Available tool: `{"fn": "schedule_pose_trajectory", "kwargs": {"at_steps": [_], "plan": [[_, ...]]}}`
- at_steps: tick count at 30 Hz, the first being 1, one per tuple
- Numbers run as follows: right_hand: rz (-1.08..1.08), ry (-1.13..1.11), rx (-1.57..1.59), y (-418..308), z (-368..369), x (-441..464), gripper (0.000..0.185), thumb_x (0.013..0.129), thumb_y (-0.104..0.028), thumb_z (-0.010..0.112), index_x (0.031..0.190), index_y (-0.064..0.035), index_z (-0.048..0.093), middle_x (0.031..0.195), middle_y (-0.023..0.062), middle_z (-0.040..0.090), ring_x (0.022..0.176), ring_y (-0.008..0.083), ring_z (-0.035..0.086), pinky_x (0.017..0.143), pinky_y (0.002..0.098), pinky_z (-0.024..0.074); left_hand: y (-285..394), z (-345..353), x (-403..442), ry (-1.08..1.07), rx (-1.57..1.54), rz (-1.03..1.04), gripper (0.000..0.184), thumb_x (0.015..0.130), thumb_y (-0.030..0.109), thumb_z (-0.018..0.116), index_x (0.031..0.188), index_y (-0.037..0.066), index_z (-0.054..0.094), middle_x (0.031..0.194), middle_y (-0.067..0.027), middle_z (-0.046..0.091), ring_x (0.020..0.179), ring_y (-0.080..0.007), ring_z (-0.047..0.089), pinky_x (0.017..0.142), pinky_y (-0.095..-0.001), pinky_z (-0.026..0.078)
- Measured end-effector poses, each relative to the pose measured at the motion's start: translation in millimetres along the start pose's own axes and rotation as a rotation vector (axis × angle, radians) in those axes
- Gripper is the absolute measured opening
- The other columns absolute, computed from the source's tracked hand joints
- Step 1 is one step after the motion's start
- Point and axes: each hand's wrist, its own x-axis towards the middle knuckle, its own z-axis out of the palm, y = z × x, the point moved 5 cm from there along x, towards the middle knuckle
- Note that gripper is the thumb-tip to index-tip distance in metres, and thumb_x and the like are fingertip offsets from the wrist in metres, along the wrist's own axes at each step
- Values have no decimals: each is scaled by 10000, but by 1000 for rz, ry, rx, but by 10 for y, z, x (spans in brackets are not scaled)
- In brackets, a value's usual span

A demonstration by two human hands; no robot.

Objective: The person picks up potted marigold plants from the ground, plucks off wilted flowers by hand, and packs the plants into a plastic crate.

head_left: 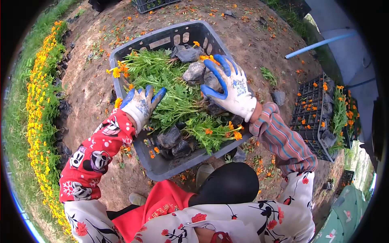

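Observation:
A grey plastic crate point(156, 170) stands before me, holding marigold plants point(170, 79) that lie on their sides with orange flowers. Their root balls are wrapped in dark plastic, one black-wrapped root ball point(193, 73) lying near the middle. My left hand point(142, 103), in a white glove with blue fingertips, rests with fingers spread at the leaves by the crate's left side. My right hand point(233, 87), gloved alike, is open over the right side, its thumb and fingers apart around a dark root ball. Whether its palm touches the bag is hidden.
A row of yellow-orange marigolds point(40, 101) runs along the left. At right stands a black crate point(310, 109) with more plants beside it. Another dark crate point(152, 5) is at the top. A blue pipe point(320, 43) juts in from the right; petals litter the soil.

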Motion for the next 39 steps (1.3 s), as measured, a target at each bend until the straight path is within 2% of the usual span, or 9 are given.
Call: {"fn": "schedule_pose_trajectory", "kwargs": {"at_steps": [2, 6, 8, 14, 19, 22, 26, 35, 39], "plan": [[208, -177, 214, 222, 449, -166, 625, 747, -457, 638, 1241, -110, 475, 1300, 176, 405, 1223, 378, 352, 993, 508, 291, -37, -143, -3, -65, 13, 40, 960, 685, 261, 718, 1447, 158, 143, 1340, -219, 367, 1174, -372, 443, 989, -507, 338], [-162, -304, 40, -137, 736, -301, 721, 703, -570, 644, 1233, -106, 492, 1210, 171, 450, 1162, 375, 399, 976, 511, 316, -214, -138, 95, -139, 180, -34, 978, 588, 454, 778, 1400, 203, 293, 1354, -145, 372, 1246, -367, 364, 1000, -577, 274], [-180, -373, -2, -42, 950, -150, 730, 743, -621, 559, 1227, -78, 497, 1223, 169, 454, 1162, 344, 398, 979, 490, 293, -299, 109, 271, -82, 161, -84, 776, 652, 374, 735, 1331, 196, 405, 1336, -122, 394, 1255, -329, 350, 1006, -562, 277], [-251, -328, 36, 39, 950, -118, 690, 748, -613, 566, 1175, -72, 536, 1198, 170, 472, 1141, 355, 415, 948, 488, 328, -290, 164, 459, -140, 201, 3, 803, 595, 314, 759, 1311, 161, 429, 1319, -147, 395, 1239, -336, 359, 984, -532, 333], [-179, -187, 88, -381, 110, 114, 436, 737, -367, 698, 1016, -52, 586, 992, 125, 571, 921, 325, 541, 766, 411, 439, -286, -175, 74, -16, 104, -117, 853, 591, 297, 767, 1330, 99, 392, 1282, -163, 423, 1202, -333, 399, 980, -502, 347], [-219, -670, 343, -764, 23, -162, 483, 717, -335, 698, 1079, -42, 571, 831, 119, 581, 739, 310, 579, 647, 400, 454, -29, -763, -440, 198, -52, -133, 636, 662, 304, 727, 1207, 83, 484, 1095, -141, 527, 1058, -305, 514, 856, -435, 423], [-502, -883, -40, -539, 443, -529, 260, 870, -116, 442, 1082, -40, 572, 734, 138, 604, 717, 300, 628, 579, 411, 482, 536, -638, -633, -175, -376, 154, 523, 715, 312, 683, 1147, 70, 517, 956, -148, 569, 885, -300, 595, 760, -431, 464], [-567, -888, -3, -475, 862, -649, 344, 845, -61, 436, 1183, -16, 486, 868, 156, 595, 766, 302, 623, 610, 403, 490, 756, -1, -191, -363, -662, 201, 578, 682, 176, 692, 1187, -6, 475, 992, -207, 587, 902, -339, 612, 727, -410, 506], [-503, -871, -148, -428, 790, -740, 543, 736, -69, 538, 1261, 1, 422, 983, 226, 573, 832, 335, 612, 714, 412, 491, 65, -291, -1015, 385, -801, 305, 528, 744, 193, 668, 1216, 42, 483, 1041, -180, 548, 952, -341, 567, 801, -402, 479]]}}
